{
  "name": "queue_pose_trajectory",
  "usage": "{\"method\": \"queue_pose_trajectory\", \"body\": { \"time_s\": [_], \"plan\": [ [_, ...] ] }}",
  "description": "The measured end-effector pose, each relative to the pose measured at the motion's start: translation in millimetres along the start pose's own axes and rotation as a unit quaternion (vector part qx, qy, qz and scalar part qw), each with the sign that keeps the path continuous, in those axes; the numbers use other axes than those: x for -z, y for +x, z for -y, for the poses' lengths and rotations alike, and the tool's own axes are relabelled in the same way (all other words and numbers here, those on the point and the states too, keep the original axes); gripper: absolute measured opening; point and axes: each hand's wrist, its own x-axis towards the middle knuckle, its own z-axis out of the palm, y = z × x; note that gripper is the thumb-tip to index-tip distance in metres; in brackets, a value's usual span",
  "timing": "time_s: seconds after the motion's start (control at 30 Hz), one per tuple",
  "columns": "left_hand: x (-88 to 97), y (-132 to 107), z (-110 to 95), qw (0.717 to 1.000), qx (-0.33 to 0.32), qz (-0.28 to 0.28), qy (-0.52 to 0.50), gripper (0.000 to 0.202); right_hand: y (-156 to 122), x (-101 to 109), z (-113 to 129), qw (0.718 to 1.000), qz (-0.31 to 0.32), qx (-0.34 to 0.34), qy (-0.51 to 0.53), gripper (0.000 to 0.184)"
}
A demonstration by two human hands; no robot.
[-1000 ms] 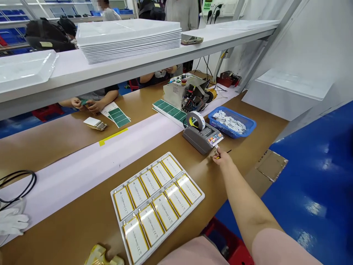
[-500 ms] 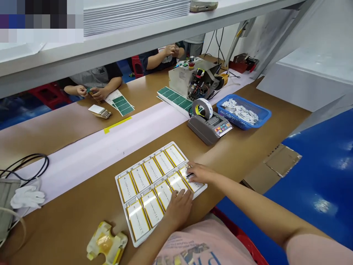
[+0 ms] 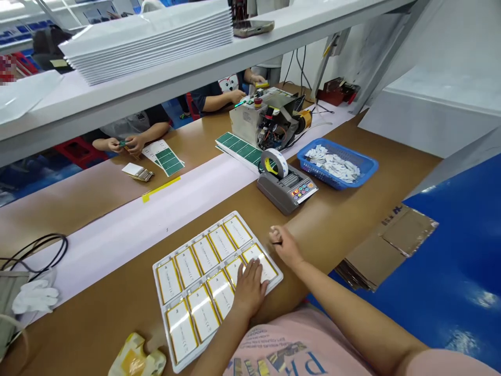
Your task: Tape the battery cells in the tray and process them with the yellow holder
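Note:
A white plastic tray point(image 3: 159, 284) holds two rows of flat white battery cells point(image 3: 206, 254) edged in yellow. Across the near row, at its right part, lies my left hand point(image 3: 250, 286), fingers stretched out and touching the cells. My right hand point(image 3: 287, 248) is in the air just off the tray's right edge, its fingers curled closed. A small black strip point(image 3: 277, 243) shows at those fingers; its exact kind is too small to tell. Behind the tray stands a grey tape dispenser point(image 3: 284, 193) with a tape roll point(image 3: 277, 163) on top.
A blue basket point(image 3: 370, 172) of white scraps stands right of the dispenser. Green circuit boards point(image 3: 240, 149) lie by a machine point(image 3: 250, 122). A yellow-taped block point(image 3: 136, 357) and white glove point(image 3: 36, 295) are at left. Across the table, a co-worker's hands point(image 3: 125, 145) work. A shelf point(image 3: 164, 78) crosses overhead.
My right hand has lifted off the rightmost near cell and moved beyond the tray's edge, the black strip with it. My left hand has slid right over the cells. The view has shifted.

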Motion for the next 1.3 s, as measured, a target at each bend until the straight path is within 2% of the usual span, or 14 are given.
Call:
{"method": "queue_pose_trajectory", "body": {
  "time_s": [0.13, 0.23, 0.37, 0.47, 0.53, 0.67, 0.77, 0.87, 1.0, 1.07, 1.13, 1.17, 1.23, 1.3],
  "plan": [
    [-6.9, 10, 5, 1.000, 0.013, -0.005, -0.002, 0.053, 34, 68, -43, 0.980, -0.185, -0.069, 0.005, 0.050],
    [-12.1, 10, 8, 1.000, 0.013, -0.003, -0.006, 0.053, 62, 108, -57, 0.982, -0.157, -0.086, -0.066, 0.057],
    [-13.6, 8, 10, 1.000, 0.012, 0.000, 0.001, 0.053, 79, 129, -55, 0.984, -0.099, -0.068, -0.130, 0.060],
    [-10.3, 8, 12, 1.000, 0.002, 0.007, 0.008, 0.054, 77, 128, -58, 0.991, -0.108, -0.059, -0.045, 0.055],
    [-6.9, 7, 14, 1.000, -0.011, 0.015, 0.006, 0.056, 72, 118, -62, 0.975, -0.118, -0.104, 0.158, 0.046],
    [-4.5, 0, 12, 0.999, -0.043, 0.019, 0.010, 0.061, 61, 79, -63, 0.849, -0.074, -0.224, 0.472, 0.056],
    [-8.6, -7, 6, 0.997, -0.048, -0.019, 0.048, 0.053, 61, 59, -54, 0.814, -0.041, -0.245, 0.525, 0.060],
    [-10.7, -10, -2, 0.993, -0.058, -0.063, 0.079, 0.041, 70, 62, -46, 0.778, -0.060, -0.272, 0.564, 0.045],
    [-3.5, -22, -6, 0.993, -0.065, -0.077, 0.059, 0.033, 66, 80, -38, 0.787, -0.163, -0.305, 0.511, 0.032],
    [0.7, -35, -6, 0.994, -0.065, -0.081, 0.047, 0.028, 50, 77, -29, 0.825, -0.208, -0.263, 0.456, 0.032],
    [2.6, -51, -4, 0.993, -0.045, -0.102, 0.047, 0.025, 26, 60, -12, 0.920, -0.134, -0.120, 0.348, 0.034],
    [2.5, -59, -3, 0.992, -0.034, -0.113, 0.053, 0.023, 13, 47, -1, 0.962, -0.038, -0.018, 0.268, 0.034],
    [0.7, -72, -1, 0.989, -0.028, -0.125, 0.073, 0.023, -14, 16, 20, 0.968, 0.179, 0.149, 0.098, 0.035],
    [-2.2, -79, -1, 0.986, -0.037, -0.129, 0.094, 0.025, -35, -15, 39, 0.932, 0.287, 0.218, -0.036, 0.036]
  ]
}}
